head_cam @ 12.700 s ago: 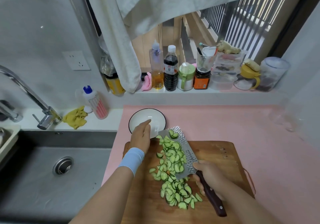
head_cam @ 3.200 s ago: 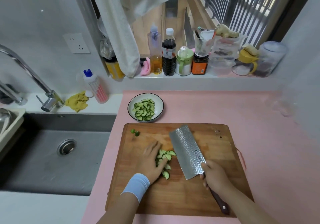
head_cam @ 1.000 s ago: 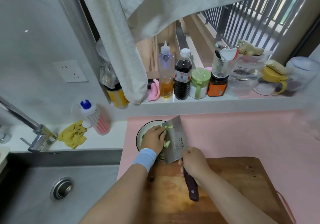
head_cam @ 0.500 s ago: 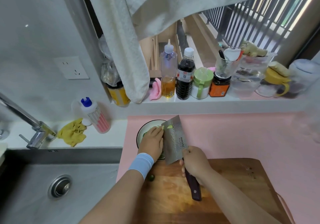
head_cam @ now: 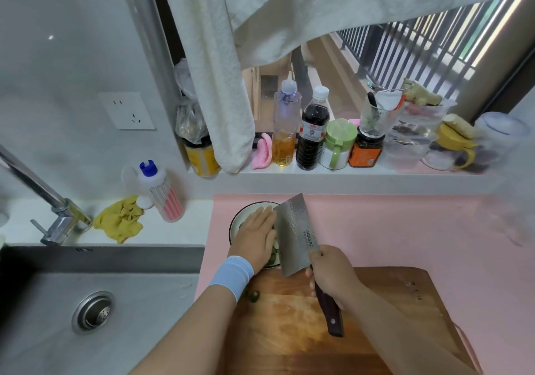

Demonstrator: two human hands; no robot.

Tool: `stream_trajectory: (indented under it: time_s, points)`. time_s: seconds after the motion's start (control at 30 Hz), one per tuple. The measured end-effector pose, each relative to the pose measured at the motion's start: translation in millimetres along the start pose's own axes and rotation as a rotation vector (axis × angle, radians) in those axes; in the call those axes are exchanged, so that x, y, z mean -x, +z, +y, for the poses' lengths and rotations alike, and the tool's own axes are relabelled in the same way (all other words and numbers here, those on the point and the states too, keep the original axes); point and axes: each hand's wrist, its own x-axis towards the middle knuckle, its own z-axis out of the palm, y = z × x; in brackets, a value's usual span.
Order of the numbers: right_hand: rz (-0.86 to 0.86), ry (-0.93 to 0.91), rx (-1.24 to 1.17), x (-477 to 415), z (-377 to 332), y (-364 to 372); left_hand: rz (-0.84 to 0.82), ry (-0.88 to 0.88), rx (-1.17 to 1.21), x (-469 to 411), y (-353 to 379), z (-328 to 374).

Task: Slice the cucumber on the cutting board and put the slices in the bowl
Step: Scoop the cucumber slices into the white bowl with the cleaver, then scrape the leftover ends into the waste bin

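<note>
The left grip (head_cam: 256, 237), light-blue band (head_cam: 231, 274) at its wrist, lies spread with the fingers straight over the white, dark-rimmed bowl (head_cam: 233, 224). Its fingertip side lies along the flat of the broad hammered steel cleaver (head_cam: 293, 235). The right grip (head_cam: 333, 273) is curled round the cleaver's dark wooden handle just below the blade, which stands tilted over the bowl's right half. Between them, the left grip and the blade cover most of the bowl. Only a few pale green cucumber slices (head_cam: 273, 254) show inside it, under the heel of the left grip.

Just below both grips lies the wooden cutting board (head_cam: 376, 302). Two small dark green cucumber ends (head_cam: 252, 293) sit on it beside the left wrist. Bowl and board rest on the pink desk (head_cam: 390, 229).

Left of the left grip are the steel sink (head_cam: 58, 302), a chrome tap (head_cam: 43, 201), a crumpled yellow cloth (head_cam: 120, 219) and a white squeeze bottle with a blue cap (head_cam: 160, 192). Beyond the grips, the windowsill carries a clear oil bottle (head_cam: 285, 125), a dark sauce bottle (head_cam: 312, 131), a green-lidded jar (head_cam: 337, 144) and an orange-labelled jar (head_cam: 366, 151). A white towel (head_cam: 220, 85) hangs above them.
</note>
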Motion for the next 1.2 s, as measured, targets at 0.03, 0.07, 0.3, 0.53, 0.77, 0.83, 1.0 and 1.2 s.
stream_trajectory:
  time_s: [0.03, 0.07, 0.3, 0.53, 0.77, 0.83, 1.0, 1.2]
  points:
    - [0.004, -0.006, 0.003, 1, -1, 1, -0.015, 0.074, -0.016, 3, 0, 3]
    - [0.011, -0.013, 0.007, 2, -1, 3, -0.045, 0.133, -0.062, 5, 2, 4]
    - [0.078, -0.023, 0.009, 4, -7, 6, -0.047, -0.082, -0.169, 25, 1, -9]
    - [0.105, -0.042, 0.009, 5, -7, 8, -0.009, 0.038, -0.114, 38, -7, -2]
    - [0.222, -0.267, 0.337, 29, 14, -33, 0.186, -0.07, 0.087, 68, -10, 40]
    - [0.247, -0.318, 0.46, 45, 26, -52, 0.199, -0.13, 0.081, 86, -11, 67]
    - [0.217, -0.409, 0.705, 74, 66, -95, 0.281, -0.254, 0.166, 117, -8, 106]
    - [0.272, -0.532, 0.936, 97, 133, -126, 0.425, -0.295, 0.126, 139, -5, 144]
